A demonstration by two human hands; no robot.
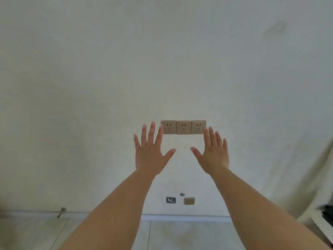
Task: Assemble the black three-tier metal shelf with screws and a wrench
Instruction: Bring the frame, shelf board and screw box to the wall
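My left hand (152,152) and my right hand (211,153) are raised side by side in front of a pale wall, backs toward me, fingers straight and spread. Both hands hold nothing. No shelf part, screw or wrench shows in the head view.
Three gold wall sockets (183,127) sit in a row just behind my fingertips. Lower on the wall are a small dark plate (170,200) and a gold plate (189,201). A tiled floor (180,235) runs below, with a pale curtain (310,177) and a dark object (327,212) at the right edge.
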